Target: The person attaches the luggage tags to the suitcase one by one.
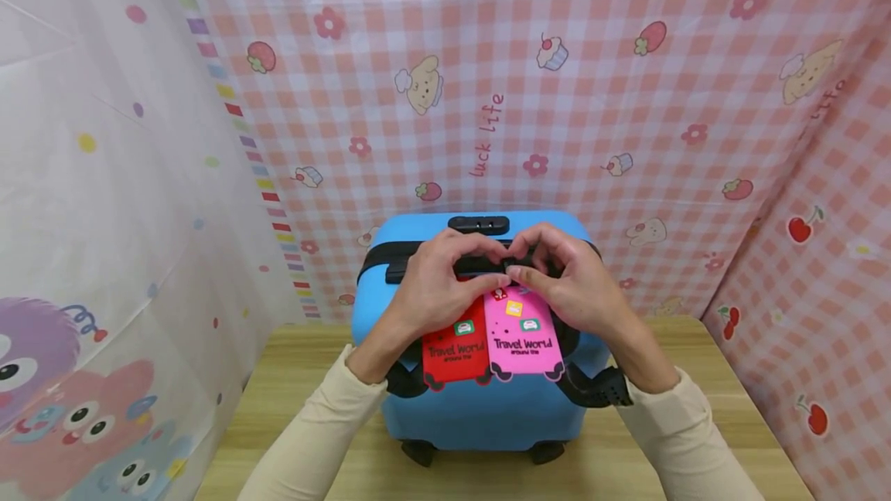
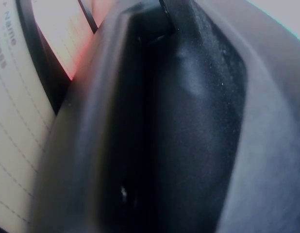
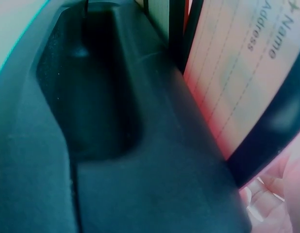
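Observation:
Both hands meet at the top of a blue suitcase [image 1: 487,425], over its black carry handle [image 1: 480,263]. My left hand [image 1: 442,281] and right hand [image 1: 579,278] pinch a thin black strap [image 1: 510,261] with thumbs and forefingers, their tips almost touching; the fingers hide most of it. Below hang a red luggage tag [image 1: 455,366] and a pink luggage tag [image 1: 524,356], side by side. The left wrist view looks into the handle recess [image 2: 189,131], beside a lined name card [image 2: 16,131]. In the right wrist view, fingers [image 3: 269,206] appear below another name card [image 3: 240,73].
A black combination lock [image 1: 479,224] sits above the handle. The suitcase rests on a wood-grain table [image 1: 675,447], black wheels [image 1: 547,451] toward me. Pink checked cloth [image 1: 445,145] hangs close behind and at the right, with a pale printed sheet [image 1: 125,215] at the left.

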`<state>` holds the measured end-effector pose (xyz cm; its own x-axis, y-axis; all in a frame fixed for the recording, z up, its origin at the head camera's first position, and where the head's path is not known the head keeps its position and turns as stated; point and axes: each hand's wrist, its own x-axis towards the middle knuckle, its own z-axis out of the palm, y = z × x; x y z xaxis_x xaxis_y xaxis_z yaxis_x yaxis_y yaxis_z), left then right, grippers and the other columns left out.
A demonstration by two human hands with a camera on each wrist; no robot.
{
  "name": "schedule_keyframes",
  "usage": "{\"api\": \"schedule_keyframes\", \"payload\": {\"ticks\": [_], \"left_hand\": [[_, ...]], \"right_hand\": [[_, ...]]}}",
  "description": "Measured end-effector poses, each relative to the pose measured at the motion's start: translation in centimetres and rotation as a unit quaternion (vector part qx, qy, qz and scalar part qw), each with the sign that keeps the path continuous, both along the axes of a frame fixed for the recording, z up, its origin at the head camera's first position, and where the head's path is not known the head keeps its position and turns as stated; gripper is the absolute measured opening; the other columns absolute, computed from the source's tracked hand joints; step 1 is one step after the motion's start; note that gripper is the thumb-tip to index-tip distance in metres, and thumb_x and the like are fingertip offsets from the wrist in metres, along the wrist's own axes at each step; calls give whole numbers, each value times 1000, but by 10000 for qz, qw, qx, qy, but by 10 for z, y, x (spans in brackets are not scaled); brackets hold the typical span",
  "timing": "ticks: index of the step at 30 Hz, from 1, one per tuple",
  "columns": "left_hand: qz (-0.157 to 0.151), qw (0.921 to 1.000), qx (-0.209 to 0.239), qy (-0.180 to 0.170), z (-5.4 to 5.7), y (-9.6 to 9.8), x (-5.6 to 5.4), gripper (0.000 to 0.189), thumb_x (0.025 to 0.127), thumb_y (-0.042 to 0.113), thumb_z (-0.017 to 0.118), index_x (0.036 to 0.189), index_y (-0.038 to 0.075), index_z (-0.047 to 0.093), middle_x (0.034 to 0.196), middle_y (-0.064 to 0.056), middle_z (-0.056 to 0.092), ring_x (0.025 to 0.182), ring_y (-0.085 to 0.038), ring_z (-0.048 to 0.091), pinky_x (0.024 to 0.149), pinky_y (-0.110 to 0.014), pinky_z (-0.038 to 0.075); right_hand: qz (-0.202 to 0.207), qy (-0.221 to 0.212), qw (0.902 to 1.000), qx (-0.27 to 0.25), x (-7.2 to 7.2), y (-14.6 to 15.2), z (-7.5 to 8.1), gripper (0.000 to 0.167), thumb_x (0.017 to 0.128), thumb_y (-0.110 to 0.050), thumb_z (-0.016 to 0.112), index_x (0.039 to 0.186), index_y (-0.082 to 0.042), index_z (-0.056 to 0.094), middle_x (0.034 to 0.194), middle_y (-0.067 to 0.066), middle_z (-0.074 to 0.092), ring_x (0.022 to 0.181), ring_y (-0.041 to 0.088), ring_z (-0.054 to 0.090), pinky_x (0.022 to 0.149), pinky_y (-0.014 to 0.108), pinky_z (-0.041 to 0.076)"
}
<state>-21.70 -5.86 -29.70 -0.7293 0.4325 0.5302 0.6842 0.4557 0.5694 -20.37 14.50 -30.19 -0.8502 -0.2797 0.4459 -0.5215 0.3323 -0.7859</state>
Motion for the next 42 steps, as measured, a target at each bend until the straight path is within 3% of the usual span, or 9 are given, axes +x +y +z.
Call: {"api": "schedule_keyframes", "payload": {"ticks": [16, 29, 42], "left_hand": [[58, 9997, 111, -222, 1, 1, 1, 19, 88, 22, 76, 106, 18, 76, 101, 7, 70, 94, -12, 52, 79, -33, 46], [-47, 9995, -24, -319, 1, -2, -1, 23, 88, 23, 76, 111, 18, 74, 103, 6, 70, 98, -10, 52, 87, -35, 45], [-3, 9995, 76, -312, 1, -1, 0, 19, 89, 23, 74, 108, 19, 75, 100, 8, 72, 96, -10, 52, 83, -34, 45]], "right_hand": [[171, -44, 9997, 161, 2, 3, 2, 21, 88, -2, 71, 106, -9, 63, 81, 8, 51, 72, 21, 47, 62, 27, 39], [142, -83, 9997, 175, 2, 2, 2, 20, 89, -3, 71, 106, -9, 63, 78, 8, 50, 70, 21, 48, 60, 27, 40], [98, -106, 9997, 204, 2, 1, 2, 19, 89, -3, 70, 105, -10, 63, 77, 8, 51, 70, 22, 48, 59, 26, 41]]}}
